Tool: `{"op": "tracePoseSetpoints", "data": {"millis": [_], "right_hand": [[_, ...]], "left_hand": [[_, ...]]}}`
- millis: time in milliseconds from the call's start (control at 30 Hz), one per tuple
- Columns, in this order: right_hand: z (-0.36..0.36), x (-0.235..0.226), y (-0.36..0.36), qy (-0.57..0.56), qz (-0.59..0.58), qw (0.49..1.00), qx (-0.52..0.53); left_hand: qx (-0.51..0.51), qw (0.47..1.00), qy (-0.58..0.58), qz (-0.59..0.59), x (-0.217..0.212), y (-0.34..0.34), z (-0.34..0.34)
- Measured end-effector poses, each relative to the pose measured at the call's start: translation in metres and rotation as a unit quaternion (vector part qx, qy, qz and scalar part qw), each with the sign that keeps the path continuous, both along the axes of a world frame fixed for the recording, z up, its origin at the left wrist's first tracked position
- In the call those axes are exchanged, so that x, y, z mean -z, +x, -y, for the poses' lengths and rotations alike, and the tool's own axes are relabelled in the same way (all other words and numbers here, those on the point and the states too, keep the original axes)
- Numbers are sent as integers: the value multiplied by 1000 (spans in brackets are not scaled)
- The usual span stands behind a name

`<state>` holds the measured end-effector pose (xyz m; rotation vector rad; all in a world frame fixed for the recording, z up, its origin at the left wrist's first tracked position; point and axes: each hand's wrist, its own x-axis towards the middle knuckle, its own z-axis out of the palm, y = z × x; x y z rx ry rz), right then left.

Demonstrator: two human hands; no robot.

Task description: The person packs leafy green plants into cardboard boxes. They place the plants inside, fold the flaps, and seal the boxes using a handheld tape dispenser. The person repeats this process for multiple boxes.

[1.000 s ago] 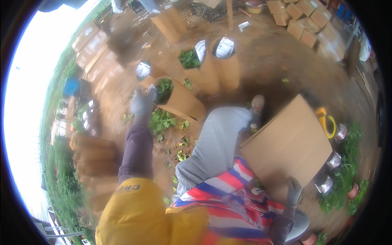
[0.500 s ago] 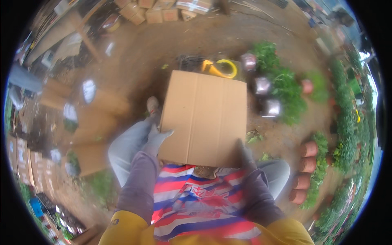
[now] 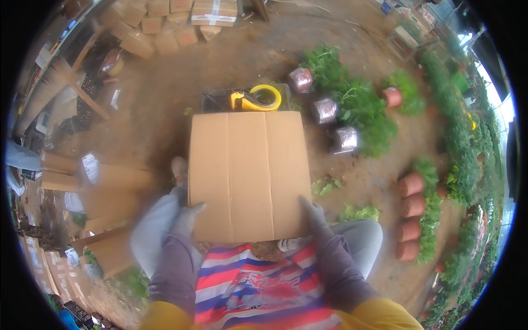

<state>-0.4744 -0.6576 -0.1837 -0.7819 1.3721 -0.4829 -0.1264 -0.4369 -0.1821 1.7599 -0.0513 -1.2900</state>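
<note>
A plain brown cardboard box (image 3: 250, 173) fills the middle of the view, its creased broad face turned up toward me. Gloved in grey, my left hand (image 3: 188, 219) grips its near left side, thumb lying on the face. On the near right side is my right hand (image 3: 314, 213), also gloved, with the thumb along the edge and the other fingers hidden. Just beyond the box a yellow tape dispenser (image 3: 256, 99) rests on a black plastic crate (image 3: 214, 100), which the box partly covers.
Foil-wrapped pots (image 3: 325, 110) with leafy plants lie to the right, near several terracotta-coloured pots (image 3: 412, 206) on their sides. Cardboard boxes (image 3: 214, 12) are piled at the back. An opened carton (image 3: 118, 190) with wrapped plants lies at left. My knees flank the box.
My view has swung to the right, so the surroundings sit further left. The box, held in both hands, has straightened from its slight tilt and uncovers more of the crate.
</note>
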Motion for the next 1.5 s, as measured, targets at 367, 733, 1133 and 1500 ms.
{"op": "tracePoseSetpoints", "data": {"millis": [367,733,1133,1500], "right_hand": [[53,29,5,-35,25,991,-123],[75,42,26,-92,130,981,-106],[248,61,97,-151,102,971,-156],[248,-33,122,-351,-305,857,-220]], "left_hand": [[-102,984,-32,-144,21,7,-5],[-170,958,-124,-196,79,45,2],[-157,976,-112,-102,65,112,141],[27,964,35,261,-26,99,203]]}}
